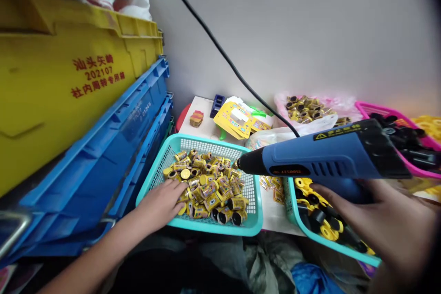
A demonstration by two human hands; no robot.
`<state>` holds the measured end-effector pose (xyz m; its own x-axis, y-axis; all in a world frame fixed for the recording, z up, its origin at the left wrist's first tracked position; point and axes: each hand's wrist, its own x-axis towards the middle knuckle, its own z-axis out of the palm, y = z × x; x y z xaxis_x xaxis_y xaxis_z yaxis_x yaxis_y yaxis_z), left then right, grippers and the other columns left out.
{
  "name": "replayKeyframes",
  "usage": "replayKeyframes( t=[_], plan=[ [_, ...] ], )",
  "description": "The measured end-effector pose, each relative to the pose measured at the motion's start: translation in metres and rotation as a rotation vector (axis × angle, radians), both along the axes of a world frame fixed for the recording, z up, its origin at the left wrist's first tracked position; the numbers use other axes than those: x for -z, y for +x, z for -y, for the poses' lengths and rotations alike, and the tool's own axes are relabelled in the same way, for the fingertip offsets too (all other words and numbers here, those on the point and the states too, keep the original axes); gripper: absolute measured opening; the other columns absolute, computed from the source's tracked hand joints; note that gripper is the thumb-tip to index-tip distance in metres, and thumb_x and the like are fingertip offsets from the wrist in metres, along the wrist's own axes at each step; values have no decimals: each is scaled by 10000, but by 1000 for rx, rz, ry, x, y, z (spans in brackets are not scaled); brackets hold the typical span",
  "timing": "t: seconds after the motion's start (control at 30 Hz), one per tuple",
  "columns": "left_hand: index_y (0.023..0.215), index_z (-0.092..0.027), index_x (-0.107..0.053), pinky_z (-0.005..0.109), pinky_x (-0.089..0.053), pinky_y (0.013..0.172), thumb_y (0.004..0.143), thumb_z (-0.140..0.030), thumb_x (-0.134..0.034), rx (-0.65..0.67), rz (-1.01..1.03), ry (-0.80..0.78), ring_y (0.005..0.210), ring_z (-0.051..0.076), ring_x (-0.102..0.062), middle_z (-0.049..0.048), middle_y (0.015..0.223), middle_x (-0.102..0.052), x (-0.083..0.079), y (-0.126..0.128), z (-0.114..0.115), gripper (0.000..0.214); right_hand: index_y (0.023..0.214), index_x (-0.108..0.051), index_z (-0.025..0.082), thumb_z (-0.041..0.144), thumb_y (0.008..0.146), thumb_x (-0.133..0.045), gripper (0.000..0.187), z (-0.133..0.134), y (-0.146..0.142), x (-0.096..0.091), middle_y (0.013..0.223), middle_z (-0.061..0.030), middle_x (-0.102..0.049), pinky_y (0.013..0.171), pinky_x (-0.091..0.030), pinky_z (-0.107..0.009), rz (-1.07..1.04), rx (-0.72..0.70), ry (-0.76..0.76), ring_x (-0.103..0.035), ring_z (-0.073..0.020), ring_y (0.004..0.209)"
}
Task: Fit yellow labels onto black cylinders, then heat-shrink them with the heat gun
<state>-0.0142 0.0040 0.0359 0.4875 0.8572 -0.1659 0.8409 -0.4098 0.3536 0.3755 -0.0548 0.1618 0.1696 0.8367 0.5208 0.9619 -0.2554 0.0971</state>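
Observation:
A blue heat gun [310,154] with a black nozzle is gripped by its handle in my right hand [389,225]. Its nozzle points left, over the right part of a turquoise mesh basket [255,227]. Inside that basket lies a heap of small yellow printed cylinders [210,188], some with dark open ends and others with yellow caps. My left hand [161,202] rests palm down on the heap's left side, its fingers stretched over the pieces. The fingertips are partly lost among the cylinders, and no held piece shows.
Yellow [41,82] and blue crates [103,147] are stacked at left. Printed yellow cards [234,119] lie behind the basket. A second turquoise basket [344,243] holds yellow and black parts; a pink basket [365,108] holds black ones. A black cable [213,39] hangs across the wall.

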Motion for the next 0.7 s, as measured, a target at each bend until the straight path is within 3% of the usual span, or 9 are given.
replayKeyframes(
  t=[0.13,0.3,0.4,0.47,0.6,0.7],
  plan=[
    [1065,-211,-588,346,-508,807,839,-263,-537,-69,105,7,960,248,-648,76,1021,-676,-7,-7,-6,238,737,-571,241,902,695,-322,709,-1,-4,5,584,-66,-579,476,-358,-327,57,8,24,-595,-284,563],
    [1001,-179,-619,343,-512,801,810,-191,-530,-66,6,283,933,240,-641,102,1036,-625,-23,2,-74,211,788,-603,240,884,692,-370,691,-5,-11,8,591,-58,-621,443,-281,-277,4,-54,57,-581,-257,517],
    [796,-150,-619,290,-516,755,767,-73,-487,23,-18,331,822,189,-658,63,882,-648,-16,17,-114,157,840,-618,236,820,744,-398,631,-7,-23,9,671,-72,-659,474,-301,-284,-62,-109,1,-610,-265,575],
    [781,-144,-619,272,-521,769,775,-50,-448,88,3,329,813,168,-671,36,836,-673,-8,22,-128,195,879,-627,232,752,783,-443,560,-8,-32,9,727,-83,-675,506,-328,-295,-110,-135,-57,-629,-271,624],
    [1123,-124,-615,353,-528,891,774,-128,-564,117,38,360,1053,244,-663,115,1116,-701,0,11,-127,353,955,-651,236,698,774,-534,510,-18,-50,11,742,-78,-685,530,-314,-298,-175,-181,-70,-632,-270,637],
    [1279,-119,-536,417,-523,932,828,-261,-587,5,105,371,1115,275,-643,179,1242,-647,-1,-15,-110,476,998,-659,241,653,761,-591,481,-34,-66,11,759,-64,-697,534,-284,-291,-217,-254,-45,-635,-258,647]
  ],
)
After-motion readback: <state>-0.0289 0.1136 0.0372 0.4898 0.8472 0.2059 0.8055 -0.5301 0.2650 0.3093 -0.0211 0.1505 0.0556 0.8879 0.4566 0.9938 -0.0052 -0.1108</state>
